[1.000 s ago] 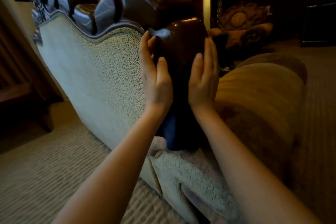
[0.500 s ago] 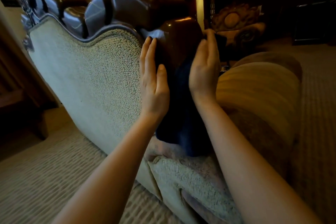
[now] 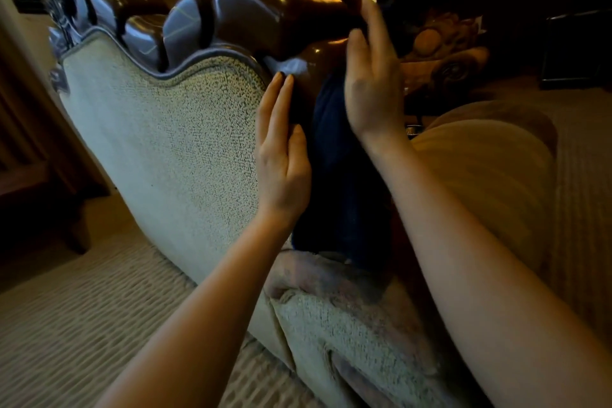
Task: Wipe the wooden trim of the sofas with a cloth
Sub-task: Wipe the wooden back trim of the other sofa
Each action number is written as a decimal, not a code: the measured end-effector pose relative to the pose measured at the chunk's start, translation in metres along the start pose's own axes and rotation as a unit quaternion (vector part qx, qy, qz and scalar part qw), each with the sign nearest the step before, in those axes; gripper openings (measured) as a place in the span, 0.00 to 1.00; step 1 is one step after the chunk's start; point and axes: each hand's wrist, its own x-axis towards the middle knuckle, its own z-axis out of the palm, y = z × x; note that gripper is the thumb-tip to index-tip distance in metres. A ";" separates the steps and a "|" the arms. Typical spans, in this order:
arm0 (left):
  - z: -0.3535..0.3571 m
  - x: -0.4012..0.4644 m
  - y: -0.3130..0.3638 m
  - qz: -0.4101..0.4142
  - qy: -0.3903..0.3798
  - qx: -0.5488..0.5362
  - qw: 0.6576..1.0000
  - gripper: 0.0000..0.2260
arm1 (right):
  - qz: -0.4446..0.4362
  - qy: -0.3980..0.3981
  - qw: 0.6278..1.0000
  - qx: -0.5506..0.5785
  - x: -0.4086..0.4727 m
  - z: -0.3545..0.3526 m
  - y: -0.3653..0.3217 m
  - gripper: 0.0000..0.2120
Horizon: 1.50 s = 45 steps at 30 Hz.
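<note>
A dark blue cloth [image 3: 334, 156] hangs down over the glossy dark wooden trim [image 3: 251, 16] that runs along the top of the sofa back [image 3: 172, 149]. My left hand [image 3: 281, 152] lies flat with straight fingers against the left side of the trim and cloth. My right hand [image 3: 372, 83] is higher, its fingers straight, pressing the cloth against the right side of the trim near its top. The cloth's lower end rests on the sofa arm's fabric [image 3: 331, 315].
A rounded tan cushion [image 3: 490, 169] lies to the right of the trim. Ribbed carpet [image 3: 82, 325] covers the floor at the left. A dark wooden furniture piece [image 3: 39, 175] stands at the far left. Another carved sofa [image 3: 443, 53] sits in the dim background.
My right hand has slid upward along the trim with the cloth. My left hand has dropped slightly lower on the left side. The view has shifted a little to the left.
</note>
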 end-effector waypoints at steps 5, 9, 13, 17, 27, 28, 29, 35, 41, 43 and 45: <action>0.014 0.001 0.009 -0.010 0.062 -0.011 0.998 0.23 | 0.306 0.000 0.950 0.058 -0.043 -0.026 0.041 0.23; 0.032 -0.002 0.006 0.012 0.109 0.008 0.994 0.22 | 0.304 0.062 0.951 0.000 -0.092 -0.013 0.036 0.23; 0.037 -0.002 0.004 0.034 0.122 0.036 0.991 0.24 | 0.210 0.114 0.971 -0.005 -0.071 -0.003 0.028 0.22; 0.038 -0.003 0.002 0.034 0.123 0.039 0.991 0.23 | 0.278 0.088 0.954 0.072 -0.066 -0.020 0.046 0.20; 0.039 -0.003 0.005 0.027 0.127 0.041 0.991 0.24 | 0.400 0.159 0.893 0.133 -0.101 -0.019 0.042 0.16; 0.039 -0.003 0.003 0.033 0.127 0.041 0.991 0.23 | 0.373 0.143 0.906 0.139 -0.086 -0.020 0.035 0.17; 0.039 -0.003 0.002 0.038 0.127 0.042 0.990 0.23 | 0.341 0.126 0.920 0.150 -0.067 -0.020 0.028 0.19; 0.040 -0.004 0.000 0.043 0.123 0.042 0.991 0.23 | 0.181 -0.028 0.978 0.100 0.030 -0.029 0.005 0.22; 0.040 -0.005 0.003 0.031 0.127 0.046 0.990 0.23 | 0.337 -0.068 0.930 0.129 -0.009 -0.037 0.072 0.18; 0.041 -0.005 0.004 0.033 0.131 0.051 0.990 0.23 | 0.404 -0.074 0.900 0.145 -0.046 -0.042 0.086 0.17; 0.041 -0.004 0.004 0.032 0.133 0.051 0.989 0.23 | 0.427 -0.058 0.890 0.152 -0.057 -0.042 0.080 0.17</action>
